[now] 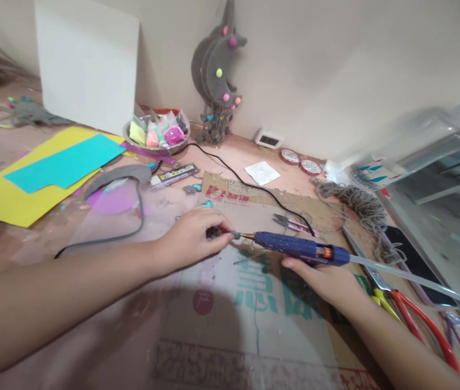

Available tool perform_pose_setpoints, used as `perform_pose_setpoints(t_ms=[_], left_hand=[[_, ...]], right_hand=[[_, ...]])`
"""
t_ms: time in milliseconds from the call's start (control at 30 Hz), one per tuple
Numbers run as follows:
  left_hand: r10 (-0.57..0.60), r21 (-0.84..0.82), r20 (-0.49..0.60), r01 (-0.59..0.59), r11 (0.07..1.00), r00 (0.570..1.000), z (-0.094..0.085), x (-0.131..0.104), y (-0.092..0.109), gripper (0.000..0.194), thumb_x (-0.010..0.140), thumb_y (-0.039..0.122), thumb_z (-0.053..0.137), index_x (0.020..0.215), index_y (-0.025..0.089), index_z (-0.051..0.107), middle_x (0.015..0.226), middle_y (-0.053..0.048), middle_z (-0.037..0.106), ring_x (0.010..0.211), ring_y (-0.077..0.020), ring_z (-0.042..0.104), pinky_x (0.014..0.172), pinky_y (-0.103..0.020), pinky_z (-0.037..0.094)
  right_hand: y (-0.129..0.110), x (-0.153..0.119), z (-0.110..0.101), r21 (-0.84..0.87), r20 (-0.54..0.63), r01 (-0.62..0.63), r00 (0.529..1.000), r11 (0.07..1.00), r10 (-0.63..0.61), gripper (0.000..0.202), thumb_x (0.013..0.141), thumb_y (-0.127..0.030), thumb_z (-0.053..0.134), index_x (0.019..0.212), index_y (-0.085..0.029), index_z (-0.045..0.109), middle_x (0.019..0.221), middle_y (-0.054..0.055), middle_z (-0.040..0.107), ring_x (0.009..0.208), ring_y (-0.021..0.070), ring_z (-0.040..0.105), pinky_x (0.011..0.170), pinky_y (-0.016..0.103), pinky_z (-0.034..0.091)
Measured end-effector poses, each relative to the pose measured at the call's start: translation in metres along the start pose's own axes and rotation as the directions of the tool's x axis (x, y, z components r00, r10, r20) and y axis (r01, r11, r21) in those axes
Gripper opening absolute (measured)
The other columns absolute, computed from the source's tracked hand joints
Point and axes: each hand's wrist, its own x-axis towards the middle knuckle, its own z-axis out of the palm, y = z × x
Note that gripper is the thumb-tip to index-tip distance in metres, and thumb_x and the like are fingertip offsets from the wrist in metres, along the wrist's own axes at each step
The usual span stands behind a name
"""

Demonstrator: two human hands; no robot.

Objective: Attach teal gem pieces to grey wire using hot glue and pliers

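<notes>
My right hand (315, 273) is wrapped round a blue glue gun (290, 246), whose clear glue stick (400, 273) sticks out to the right. The gun's metal nozzle points left and meets the fingertips of my left hand (199, 235). Between the left thumb and forefinger is a small dark greenish piece (235, 235), too small to make out. Both hands are above a cardboard sheet (230, 325) with green and red print. Just behind the gun lie small pink-handled snips (293, 223).
Large scissors (398, 303), a phone (416, 265) and grey yarn (360, 206) lie at the right. A black cord (238, 176) crosses the table behind. A bowl of clay packets (157, 132) and yellow sheet (23, 203) are at left; a grey moon ornament (217, 70) stands by the wall.
</notes>
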Motion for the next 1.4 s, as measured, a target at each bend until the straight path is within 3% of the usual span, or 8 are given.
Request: perform_pose_setpoints(t_ms=[200, 467, 733, 1200, 1400], left_hand=[[0.007, -0.007, 0.002, -0.007, 1.0, 1.0, 0.0001, 0.0001, 0.0005, 0.01, 0.082, 0.023, 0.056, 0.082, 0.018, 0.065, 0.08, 0.0, 0.067, 0.08, -0.0132, 0.058, 0.076, -0.026, 0.043], [0.022, -0.007, 0.0, -0.022, 1.0, 1.0, 0.0006, 0.0006, 0.0001, 0.009, 0.082, 0.023, 0.057, 0.082, 0.018, 0.065, 0.08, 0.0, 0.067, 0.079, -0.0132, 0.058, 0.074, -0.026, 0.043], [0.022, -0.012, -0.001, -0.022, 1.0, 1.0, 0.0002, -0.0003, 0.001, 0.01, 0.082, 0.024, 0.056, 0.082, 0.018, 0.065, 0.08, -0.001, 0.067, 0.08, -0.0136, 0.058, 0.076, -0.026, 0.043], [0.009, -0.004, 0.013, -0.009, 1.0, 1.0, -0.0008, 0.0003, 0.0022, 0.009, 0.082, 0.023, 0.056, 0.082, 0.019, 0.065, 0.08, -0.001, 0.067, 0.08, -0.014, 0.058, 0.075, -0.027, 0.043], [0.012, -0.004, 0.021, -0.012, 1.0, 1.0, -0.0014, 0.0002, 0.0024, 0.01, 0.082, 0.022, 0.056, 0.082, 0.018, 0.065, 0.08, -0.001, 0.067, 0.08, -0.0138, 0.058, 0.075, -0.026, 0.042]], right_hand=[[0.0021, -0.0007, 0.0003, -0.02, 0.085, -0.03, 0.996, 0.999, 0.032, 0.048, 0.07, -0.062, 0.049, 0.095, -0.026, 0.069, 0.09, 0.006, 0.073, 0.095, 0.0324, 0.065, 0.095, 0.048, 0.046], [0.0034, -0.0006, 0.0006, -0.033, 0.034, 0.014, 0.999, 0.999, -0.013, 0.045, 0.069, -0.063, 0.051, 0.087, -0.026, 0.069, 0.085, 0.005, 0.072, 0.09, 0.0298, 0.067, 0.089, 0.043, 0.052], [0.0067, -0.0014, 0.0021, -0.055, 0.026, -0.018, 0.999, 0.998, 0.02, 0.041, 0.068, -0.063, 0.052, 0.078, -0.027, 0.068, 0.083, 0.005, 0.072, 0.089, 0.031, 0.066, 0.09, 0.046, 0.05], [0.0065, -0.0021, 0.0019, -0.038, 0.033, -0.043, 0.998, 0.998, 0.044, 0.039, 0.067, -0.062, 0.054, 0.077, -0.028, 0.07, 0.078, 0.004, 0.072, 0.084, 0.0324, 0.067, 0.085, 0.049, 0.052], [0.0032, -0.0017, 0.001, -0.023, 0.032, -0.055, 0.998, 0.998, 0.055, 0.038, 0.067, -0.06, 0.057, 0.083, -0.029, 0.072, 0.088, 0.002, 0.073, 0.09, 0.031, 0.067, 0.085, 0.044, 0.054]])
